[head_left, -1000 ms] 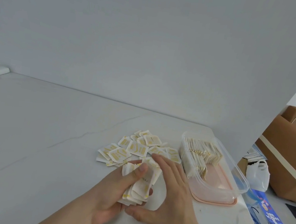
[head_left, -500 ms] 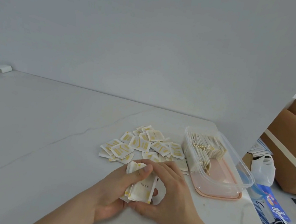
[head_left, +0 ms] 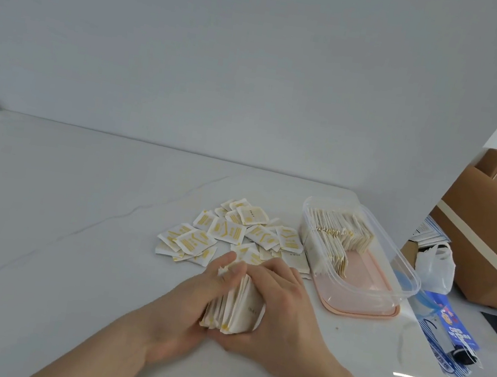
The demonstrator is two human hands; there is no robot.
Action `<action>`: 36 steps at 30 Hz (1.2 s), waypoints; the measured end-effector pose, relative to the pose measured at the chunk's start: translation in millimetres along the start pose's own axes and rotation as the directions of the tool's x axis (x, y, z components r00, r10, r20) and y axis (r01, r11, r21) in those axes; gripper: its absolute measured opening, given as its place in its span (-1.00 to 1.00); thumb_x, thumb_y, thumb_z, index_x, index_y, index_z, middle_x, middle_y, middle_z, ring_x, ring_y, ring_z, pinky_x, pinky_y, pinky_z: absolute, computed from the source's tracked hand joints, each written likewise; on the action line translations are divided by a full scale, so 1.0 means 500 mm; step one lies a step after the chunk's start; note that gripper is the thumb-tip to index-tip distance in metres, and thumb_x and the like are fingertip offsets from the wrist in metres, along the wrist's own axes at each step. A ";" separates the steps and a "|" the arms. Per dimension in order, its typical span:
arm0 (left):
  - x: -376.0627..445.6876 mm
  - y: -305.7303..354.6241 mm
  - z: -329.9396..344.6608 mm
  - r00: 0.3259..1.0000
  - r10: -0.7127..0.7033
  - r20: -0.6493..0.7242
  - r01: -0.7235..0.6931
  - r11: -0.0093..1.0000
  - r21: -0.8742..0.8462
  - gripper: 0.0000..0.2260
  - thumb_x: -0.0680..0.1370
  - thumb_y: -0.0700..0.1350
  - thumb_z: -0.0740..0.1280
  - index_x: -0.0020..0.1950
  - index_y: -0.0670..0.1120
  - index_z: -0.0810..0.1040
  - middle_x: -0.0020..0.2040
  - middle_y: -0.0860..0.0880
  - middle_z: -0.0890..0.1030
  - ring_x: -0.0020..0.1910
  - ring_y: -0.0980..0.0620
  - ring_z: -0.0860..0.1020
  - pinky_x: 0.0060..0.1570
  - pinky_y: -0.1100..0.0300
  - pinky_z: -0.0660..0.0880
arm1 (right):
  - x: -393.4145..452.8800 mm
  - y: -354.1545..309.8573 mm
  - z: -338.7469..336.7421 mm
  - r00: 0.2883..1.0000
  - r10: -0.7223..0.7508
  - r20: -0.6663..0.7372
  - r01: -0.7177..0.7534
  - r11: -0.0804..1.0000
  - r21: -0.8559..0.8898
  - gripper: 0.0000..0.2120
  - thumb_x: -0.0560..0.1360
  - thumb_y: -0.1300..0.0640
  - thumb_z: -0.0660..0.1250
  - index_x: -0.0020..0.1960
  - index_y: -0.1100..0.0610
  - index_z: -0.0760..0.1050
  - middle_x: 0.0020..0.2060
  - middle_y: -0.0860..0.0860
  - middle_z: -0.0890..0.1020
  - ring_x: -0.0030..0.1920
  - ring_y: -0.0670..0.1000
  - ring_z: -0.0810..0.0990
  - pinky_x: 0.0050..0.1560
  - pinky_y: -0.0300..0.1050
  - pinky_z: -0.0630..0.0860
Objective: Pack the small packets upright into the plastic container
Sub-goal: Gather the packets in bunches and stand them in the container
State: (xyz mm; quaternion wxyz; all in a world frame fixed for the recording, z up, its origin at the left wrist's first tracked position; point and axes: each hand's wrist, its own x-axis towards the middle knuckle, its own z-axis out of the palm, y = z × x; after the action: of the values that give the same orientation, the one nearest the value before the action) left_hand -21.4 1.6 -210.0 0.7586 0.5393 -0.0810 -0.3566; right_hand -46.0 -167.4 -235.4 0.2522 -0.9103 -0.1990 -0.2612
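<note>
1. Both hands were closed around one bundle of packets (head_left: 235, 302) low over the white table (head_left: 58, 224). The left hand (head_left: 191, 305) cupped it from the left with the thumb laid over the top edges, and the right hand (head_left: 282, 309) wrapped it from the right, fingers curled across its face.
2. The bundle stood on edge between the palms, its edges uneven and fanned at the near end.
3. A loose pile of packets (head_left: 227, 233) lay flat on the table just beyond the hands, some overlapping.
4. The plastic container (head_left: 406, 270) sat to the right of that pile, on a pink lid (head_left: 360, 313). Rows of packets (head_left: 335, 233) stood upright in its far half; the near half showed bare floor.
5. I judged the main risk to be the bundle splaying: the packets looked thin and slippery, so any slackening of either hand in the carry across could spill them.
6. Lowered at a tilt, the new bundle could topple into the bare near half or knock the standing rows over.
7. The container looked light, so a push against its wall might slide it toward the table edge.
</note>
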 end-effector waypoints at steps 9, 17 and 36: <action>-0.006 -0.003 -0.009 0.969 0.036 0.245 -0.007 0.993 -0.118 -0.44 0.49 0.09 0.54 0.39 -0.18 0.58 0.31 -0.25 0.61 0.28 -0.14 0.60 0.30 -0.01 0.54 | 0.004 -0.004 -0.012 0.990 -0.007 -0.142 0.019 0.997 0.081 -0.30 0.15 -0.15 0.59 0.24 0.04 0.58 0.04 -0.27 0.63 0.04 -0.10 0.52 0.01 0.03 0.54; -0.005 0.001 0.000 0.990 0.119 0.073 -0.126 0.987 0.103 -0.67 0.53 -0.05 0.41 0.29 -0.03 0.63 0.21 -0.21 0.67 0.15 -0.20 0.67 0.15 -0.09 0.60 | 0.009 -0.024 -0.033 0.999 0.002 0.053 0.000 1.000 -0.028 -0.06 0.18 -0.35 0.58 0.48 -0.09 0.41 0.41 -0.22 0.41 0.39 -0.10 0.37 0.36 -0.07 0.38; 0.003 0.057 -0.060 0.934 0.264 -0.242 -0.318 0.922 -0.222 -0.80 0.61 -0.14 0.29 0.22 0.00 0.56 -0.02 -0.11 0.62 -0.22 -0.06 0.59 -0.42 0.14 0.49 | 0.237 0.084 -0.014 0.753 0.569 0.332 -0.231 0.700 -0.675 -0.54 0.54 -0.25 0.35 0.12 0.15 0.55 0.00 0.07 0.56 0.12 0.13 0.60 -0.11 -0.08 0.42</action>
State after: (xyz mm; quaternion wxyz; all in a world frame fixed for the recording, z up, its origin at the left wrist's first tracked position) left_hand 7.7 28.2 -197.7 0.8709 0.4524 -0.0341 -0.1889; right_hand 65.0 -177.5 -176.7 -0.0573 -0.9973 0.0451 0.0091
